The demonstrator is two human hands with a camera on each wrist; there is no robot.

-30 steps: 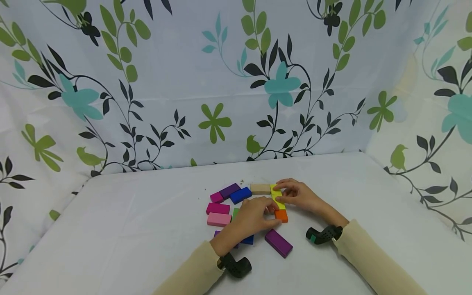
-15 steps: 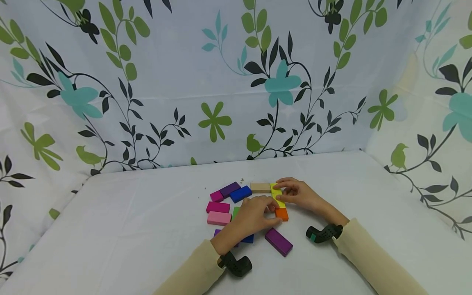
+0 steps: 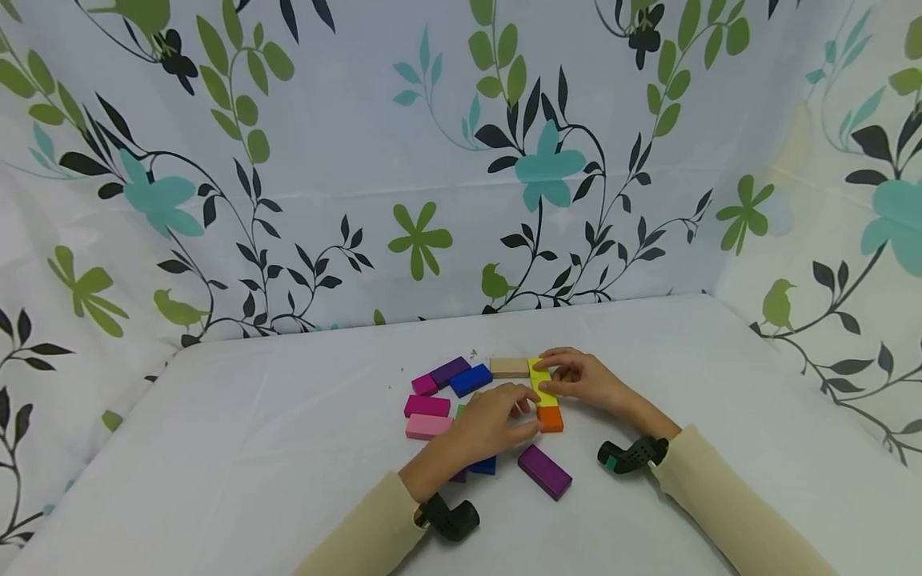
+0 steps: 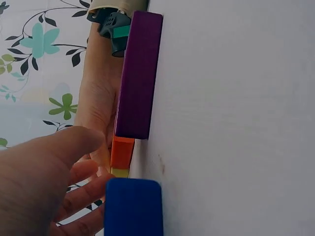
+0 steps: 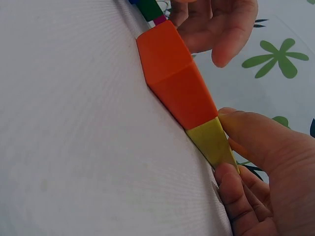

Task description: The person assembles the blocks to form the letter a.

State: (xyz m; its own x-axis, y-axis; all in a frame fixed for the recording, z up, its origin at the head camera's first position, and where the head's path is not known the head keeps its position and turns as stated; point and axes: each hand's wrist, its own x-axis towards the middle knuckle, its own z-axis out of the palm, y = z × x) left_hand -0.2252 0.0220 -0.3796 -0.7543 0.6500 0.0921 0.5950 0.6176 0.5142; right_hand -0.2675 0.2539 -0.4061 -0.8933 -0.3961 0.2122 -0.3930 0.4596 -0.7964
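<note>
In the head view my right hand [image 3: 585,379] pinches a yellow block [image 3: 543,386], which lies flat on the table. Its thumb and fingertips touch that block in the right wrist view. An orange block [image 3: 551,419] stands end to end with the yellow one, on its near side. Just left of these my left hand [image 3: 490,424] hovers with fingers loosely bent, holding nothing, its thumb tip slightly apart from the orange block. A tan block [image 3: 508,368] meets the yellow block's far end. The left hand partly hides a green block [image 3: 460,410].
A purple block [image 3: 544,472] lies alone nearer the front. Left of the hands are a pink block [image 3: 428,426], magenta blocks [image 3: 426,406], a blue block [image 3: 471,380] and a dark purple block [image 3: 450,371]. Another blue block [image 3: 483,466] sits under the left wrist.
My left hand has drawn slightly left, off the orange block, which stays in place. The right hand keeps its position on the yellow block.
</note>
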